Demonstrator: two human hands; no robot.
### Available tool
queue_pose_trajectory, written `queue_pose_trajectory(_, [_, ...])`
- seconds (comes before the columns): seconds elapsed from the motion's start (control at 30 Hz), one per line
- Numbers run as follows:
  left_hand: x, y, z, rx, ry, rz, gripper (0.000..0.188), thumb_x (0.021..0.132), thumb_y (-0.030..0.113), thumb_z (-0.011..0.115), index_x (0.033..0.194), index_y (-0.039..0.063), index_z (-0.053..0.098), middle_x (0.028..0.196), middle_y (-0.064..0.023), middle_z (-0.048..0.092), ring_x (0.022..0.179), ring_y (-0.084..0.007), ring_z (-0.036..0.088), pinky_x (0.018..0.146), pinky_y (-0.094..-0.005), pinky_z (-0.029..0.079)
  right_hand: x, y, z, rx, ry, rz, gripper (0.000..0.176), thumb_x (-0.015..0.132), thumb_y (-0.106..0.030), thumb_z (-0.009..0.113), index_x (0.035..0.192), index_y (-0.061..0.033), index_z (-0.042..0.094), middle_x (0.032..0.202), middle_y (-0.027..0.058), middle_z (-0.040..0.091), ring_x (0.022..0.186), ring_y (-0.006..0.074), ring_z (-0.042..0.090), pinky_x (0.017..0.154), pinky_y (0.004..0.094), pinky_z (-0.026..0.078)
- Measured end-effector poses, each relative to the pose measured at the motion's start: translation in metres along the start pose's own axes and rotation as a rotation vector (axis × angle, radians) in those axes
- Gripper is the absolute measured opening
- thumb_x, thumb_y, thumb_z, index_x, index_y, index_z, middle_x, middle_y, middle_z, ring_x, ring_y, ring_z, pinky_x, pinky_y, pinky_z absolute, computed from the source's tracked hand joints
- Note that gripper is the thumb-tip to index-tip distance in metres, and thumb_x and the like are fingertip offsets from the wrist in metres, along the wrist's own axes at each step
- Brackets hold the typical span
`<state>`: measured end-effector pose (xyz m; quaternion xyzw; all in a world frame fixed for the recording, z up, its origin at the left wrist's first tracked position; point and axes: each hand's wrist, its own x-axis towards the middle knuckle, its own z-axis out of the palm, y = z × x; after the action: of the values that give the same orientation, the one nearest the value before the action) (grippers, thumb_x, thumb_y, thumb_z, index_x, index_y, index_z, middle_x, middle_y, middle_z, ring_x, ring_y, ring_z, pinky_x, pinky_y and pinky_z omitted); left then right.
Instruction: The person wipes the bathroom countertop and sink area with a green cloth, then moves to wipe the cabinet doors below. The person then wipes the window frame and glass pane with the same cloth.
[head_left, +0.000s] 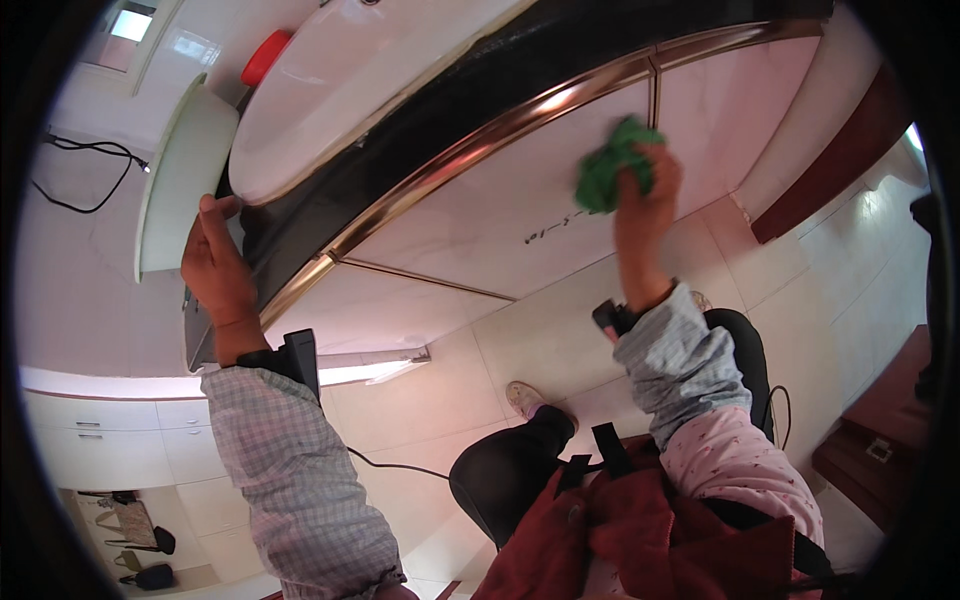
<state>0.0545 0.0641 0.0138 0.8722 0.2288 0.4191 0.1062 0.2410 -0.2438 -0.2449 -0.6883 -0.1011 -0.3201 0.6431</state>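
My right hand (651, 184) is closed around a crumpled green cloth (616, 166). The cloth lies against the white, faintly marbled front panel (480, 202) below a washbasin counter, just left of a vertical metal trim strip (655, 94). Dark writing (555, 227) marks the panel below the cloth. At the counter's left end, my left hand (217, 259) rests by the black counter edge (315, 217), thumb and forefinger apart, with nothing visible in it. Its fingertips are close to the white basin (330, 97); some of its fingers are hidden.
A shiny gold-coloured trim (457, 161) runs under the counter edge. Behind the left hand stands a pale green board-like panel (184, 180). A red object (266, 58) sits beyond the basin, and a black cable (97, 150) hangs at left. Dark red furniture (862, 450) stands at right.
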Motion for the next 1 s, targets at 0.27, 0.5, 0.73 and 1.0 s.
queue_pose_trajectory(0.27, [-0.001,-0.001,-0.001,0.058,0.034,0.081,0.052,0.103,0.044,0.046,0.095,0.0,0.073,0.086,-0.0117,0.073,0.082,-0.0275,0.068,0.081,-0.035,0.051,-0.009,-0.067,0.047,-0.013,-0.039,-0.115,0.047,0.078,0.003,0.061,0.124,-0.0042,0.052,0.128,0.02,0.049,0.121,0.0415,0.045,0.106,0.0507,0.034])
queue_pose_trajectory(0.5, [-0.001,-0.001,0.0,0.556,0.319,0.33,0.03,0.096,0.028,0.06,0.116,0.006,0.066,0.116,-0.0171,0.063,0.113,-0.036,0.056,0.096,-0.0476,0.045,-0.066,-0.08,0.011,0.146,-0.931,-0.374,0.033,0.079,0.005,0.059,0.109,-0.0037,0.069,0.116,0.0155,0.065,0.109,0.0351,0.06,0.095,0.0412,0.05])
queue_pose_trajectory(0.73, [-0.21,0.056,0.037,-0.165,0.02,-0.027,0.037,0.098,0.022,0.061,0.129,0.003,0.058,0.127,-0.0162,0.06,0.121,-0.0327,0.055,0.107,-0.0396,0.04,-0.03,-0.062,-0.105,-0.08,-0.993,0.058,0.037,0.081,0.005,0.067,0.116,-0.0054,0.065,0.115,0.0168,0.066,0.108,0.0362,0.064,0.091,0.0394,0.053])
queue_pose_trajectory(1.0, [-0.361,0.103,0.057,-2.061,-0.357,-1.306,0.048,0.103,0.046,0.048,0.135,0.011,0.052,0.117,-0.0094,0.064,0.103,-0.0254,0.065,0.088,-0.0354,0.054,-0.031,-0.17,-0.138,0.086,-1.361,-0.383,0.04,0.09,-0.005,0.065,0.129,-0.0114,0.06,0.121,0.018,0.065,0.109,0.04,0.063,0.088,0.0428,0.054])
